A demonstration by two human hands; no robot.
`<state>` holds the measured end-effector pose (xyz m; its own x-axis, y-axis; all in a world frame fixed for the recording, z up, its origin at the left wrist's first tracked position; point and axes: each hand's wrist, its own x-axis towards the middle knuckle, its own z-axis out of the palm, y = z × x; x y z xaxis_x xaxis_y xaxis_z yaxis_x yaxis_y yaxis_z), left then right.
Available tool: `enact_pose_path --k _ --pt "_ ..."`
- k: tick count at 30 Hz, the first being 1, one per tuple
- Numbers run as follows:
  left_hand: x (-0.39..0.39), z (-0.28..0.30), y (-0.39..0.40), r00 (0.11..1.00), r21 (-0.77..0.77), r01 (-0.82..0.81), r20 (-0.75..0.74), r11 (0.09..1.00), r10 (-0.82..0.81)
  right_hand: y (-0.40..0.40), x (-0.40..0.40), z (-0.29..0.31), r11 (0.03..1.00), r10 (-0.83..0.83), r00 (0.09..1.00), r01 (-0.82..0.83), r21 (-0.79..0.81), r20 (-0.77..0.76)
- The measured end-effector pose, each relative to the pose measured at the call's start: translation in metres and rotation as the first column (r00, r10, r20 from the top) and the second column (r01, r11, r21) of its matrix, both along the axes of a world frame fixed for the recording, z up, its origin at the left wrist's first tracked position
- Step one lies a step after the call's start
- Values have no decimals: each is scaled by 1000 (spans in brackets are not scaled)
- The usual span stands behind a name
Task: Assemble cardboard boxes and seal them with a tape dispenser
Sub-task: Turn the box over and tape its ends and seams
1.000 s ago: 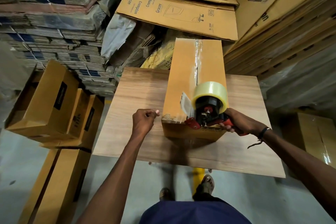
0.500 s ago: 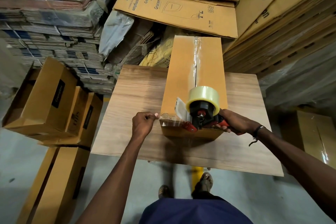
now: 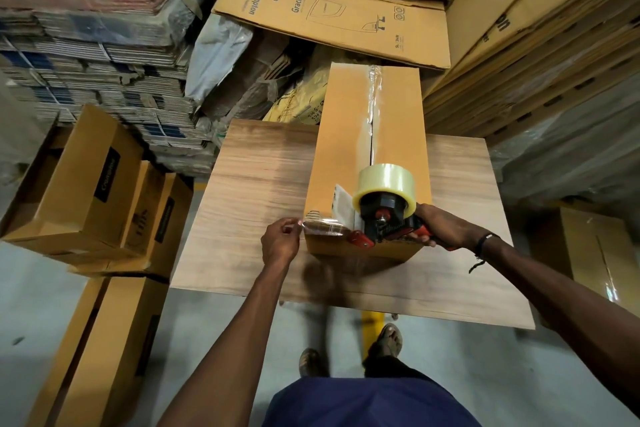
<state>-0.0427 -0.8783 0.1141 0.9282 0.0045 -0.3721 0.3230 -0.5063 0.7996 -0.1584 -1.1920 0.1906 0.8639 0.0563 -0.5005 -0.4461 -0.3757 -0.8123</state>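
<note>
my right grip (image 3: 439, 228) wraps dispenser (image 3: 382, 210) handle at near end of box (image 3: 369, 163) on worktop (image 3: 249, 184). left grip (image 3: 281, 242) pinches what looks like tape end (image 3: 323, 226) at box's near-left corner.

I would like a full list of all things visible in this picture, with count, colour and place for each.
cardboard box: one, brown, upright on the table, top seam taped
tape dispenser: one, red and black with a clear roll, at the box's near end
loose tape end: one, clear, stretched over the box's near left corner
table: one, light wood, centre
assembled boxes: several, brown, on the floor at left
flat cartons: many, brown, stacked behind and at right
bundled cardboard: many, grey and blue, upper left
left hand: pinches the loose tape end
right hand: grips the dispenser's handle
feet: two, in sandals, below the table
</note>
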Motion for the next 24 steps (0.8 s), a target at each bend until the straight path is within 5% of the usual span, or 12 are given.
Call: enact_pose_path --k 4,10,24 --pt "3 13 -2 985 23 -158 75 987 156 7 0 8 993 46 999 -44 -113 18" --pt "-8 30 -31 994 19 -39 104 999 37 9 -4 14 951 144 979 -97 -294 142" --pt "-15 30 -46 971 91 -197 153 976 181 -39 -14 -3 851 390 873 -220 -477 293"
